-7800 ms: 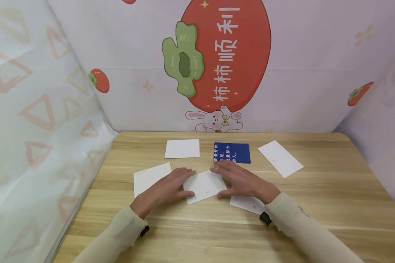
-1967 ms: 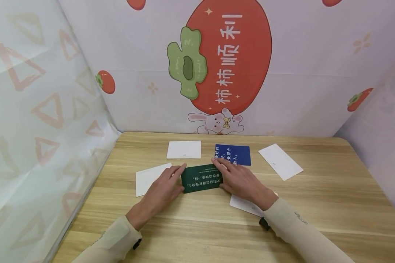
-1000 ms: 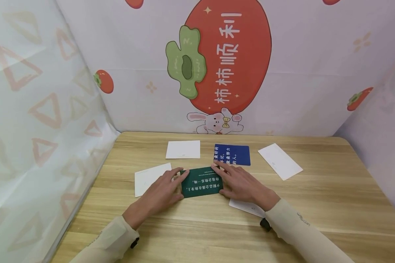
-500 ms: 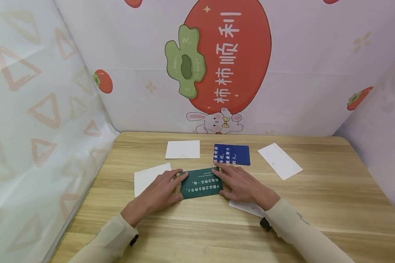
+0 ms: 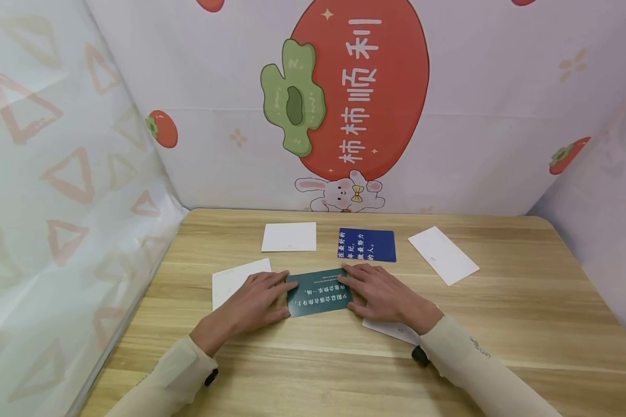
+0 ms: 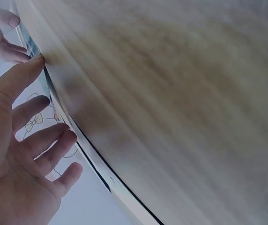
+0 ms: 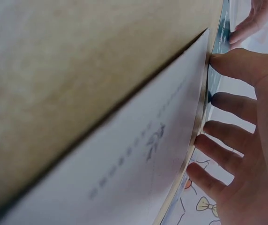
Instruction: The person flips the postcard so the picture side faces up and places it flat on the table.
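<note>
A dark green card (image 5: 319, 294) with white lettering, upside down from here, lies on the wooden table between both hands. My left hand (image 5: 253, 302) touches its left end, thumb at the near corner and fingertips at the far corner. At the opposite end rests my right hand (image 5: 385, 294), its thumb by the near corner and fingertips on the far part. Both wrist views show the fingers spread and only loosely bent. A white card (image 5: 391, 329) is partly hidden under the right wrist; in the right wrist view this white card (image 7: 138, 150) shows faint print.
Behind the hands lie a white card (image 5: 289, 237), a blue card (image 5: 367, 244) with white lettering and a tilted white card (image 5: 443, 255). Another white card (image 5: 235, 281) is partly covered by the left hand. A printed cloth backdrop (image 5: 475, 156) rises at the table's back edge.
A white card lay between the hands at first; later frames show the green lettered face there. Since then the green card has come slightly nearer the body, and the right fingertips have shifted nearer.
</note>
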Available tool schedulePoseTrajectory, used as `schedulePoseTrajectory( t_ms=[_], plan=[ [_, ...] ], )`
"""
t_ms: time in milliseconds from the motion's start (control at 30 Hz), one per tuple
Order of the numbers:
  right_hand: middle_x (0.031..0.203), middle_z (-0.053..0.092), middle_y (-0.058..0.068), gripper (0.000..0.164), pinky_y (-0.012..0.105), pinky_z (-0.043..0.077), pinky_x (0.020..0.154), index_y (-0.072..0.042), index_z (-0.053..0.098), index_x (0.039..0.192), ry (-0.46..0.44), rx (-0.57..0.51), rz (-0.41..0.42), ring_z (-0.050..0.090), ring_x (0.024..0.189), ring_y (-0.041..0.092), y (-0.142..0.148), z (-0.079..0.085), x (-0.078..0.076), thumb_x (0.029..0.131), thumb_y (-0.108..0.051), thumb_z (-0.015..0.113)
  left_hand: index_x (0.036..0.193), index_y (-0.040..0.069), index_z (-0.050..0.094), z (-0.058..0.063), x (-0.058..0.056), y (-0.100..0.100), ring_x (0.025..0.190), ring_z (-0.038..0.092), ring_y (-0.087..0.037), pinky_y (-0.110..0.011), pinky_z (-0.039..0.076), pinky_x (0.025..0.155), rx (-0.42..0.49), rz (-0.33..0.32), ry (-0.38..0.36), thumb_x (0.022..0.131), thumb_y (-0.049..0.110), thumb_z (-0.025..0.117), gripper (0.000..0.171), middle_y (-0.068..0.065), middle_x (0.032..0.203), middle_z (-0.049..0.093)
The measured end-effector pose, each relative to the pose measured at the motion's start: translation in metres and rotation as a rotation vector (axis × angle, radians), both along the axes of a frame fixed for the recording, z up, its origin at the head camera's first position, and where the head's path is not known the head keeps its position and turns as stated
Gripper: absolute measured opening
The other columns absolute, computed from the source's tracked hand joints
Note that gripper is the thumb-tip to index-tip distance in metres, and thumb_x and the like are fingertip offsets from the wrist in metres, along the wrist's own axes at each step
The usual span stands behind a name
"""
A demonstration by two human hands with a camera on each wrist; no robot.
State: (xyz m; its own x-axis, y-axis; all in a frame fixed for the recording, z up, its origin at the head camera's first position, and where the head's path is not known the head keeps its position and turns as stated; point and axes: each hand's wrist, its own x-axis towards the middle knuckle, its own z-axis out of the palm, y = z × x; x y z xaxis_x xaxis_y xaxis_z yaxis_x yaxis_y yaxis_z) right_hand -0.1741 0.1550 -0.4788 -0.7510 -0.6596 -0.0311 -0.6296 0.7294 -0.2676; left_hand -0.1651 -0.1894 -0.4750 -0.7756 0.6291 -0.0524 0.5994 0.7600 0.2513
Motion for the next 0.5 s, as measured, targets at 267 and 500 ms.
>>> schedulePoseTrajectory(
  t_ms=[267, 500],
  plan=[
    [0.171, 0.047, 0.013, 0.060, 0.060, 0.043, 0.126, -0.015, 0.060, 0.157, 0.010, 0.023, -0.012, 0.047, 0.155, 0.037, 0.0008, 0.0006, 0.0018, 0.105, -0.043, 0.067, 0.155, 0.015, 0.062, 0.0021, 0.0000, -0.0006, 0.152, 0.049, -0.040, -0.061, 0.040, 0.127, 0.007, -0.019, -0.005, 0.104, 0.040, 0.074, 0.058, -0.017, 0.168, 0.050],
    [0.168, 0.051, 0.012, 0.055, 0.061, 0.044, 0.125, -0.014, 0.064, 0.153, 0.026, -0.040, 0.003, 0.048, 0.154, 0.039, 0.0098, 0.0046, 0.0047, 0.104, -0.038, 0.070, 0.156, 0.015, 0.061, 0.0007, 0.0012, -0.0001, 0.154, 0.048, -0.039, -0.058, 0.041, 0.127, -0.018, -0.027, 0.008, 0.106, 0.041, 0.072, 0.058, -0.016, 0.169, 0.049]
  ],
)
